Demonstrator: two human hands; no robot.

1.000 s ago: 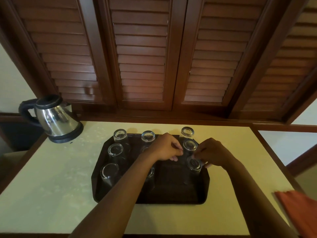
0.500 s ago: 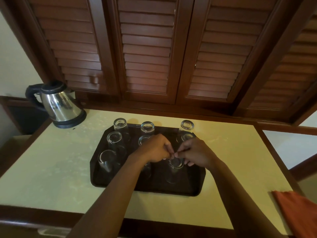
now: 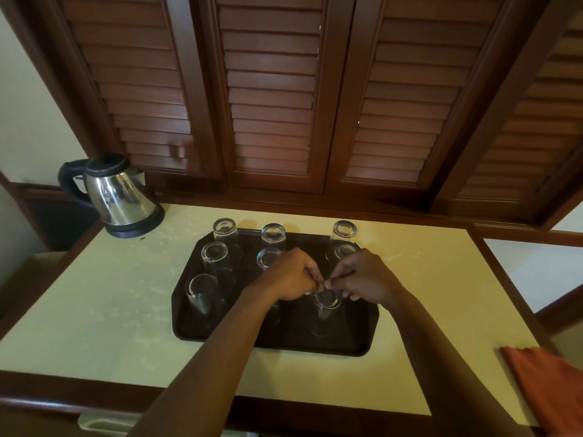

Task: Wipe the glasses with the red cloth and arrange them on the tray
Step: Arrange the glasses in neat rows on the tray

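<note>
On the pale worktop (image 3: 94,310) a dark tray (image 3: 362,339) carried inverted drinking glasses in rows, seen from the head camera. Both hands met above the near right part of the tray: the left hand (image 3: 291,277) and the right hand (image 3: 362,275) had their fingers curled inward, fingertips almost touching each other just over the upturned base of one glass (image 3: 326,310). Whether the fingers pinched that glass or only hovered at its base could not be told. This glass stood upright, long axis vertical, directly beneath and slightly nearer the viewer than the fingertips, roughly equally close to either hand. Other glasses stood to the left (image 3: 202,291) and at the far edge (image 3: 344,230) of the tray, well apart from the hands. A red cloth (image 3: 549,389) lay at the near right corner of the worktop, held by neither hand and nearer the right arm. A steel kettle (image 3: 121,197) stood at the far left. Judged from this layout, arranging appeared to be nearly complete, with spacing between glasses the remaining concern.
</note>
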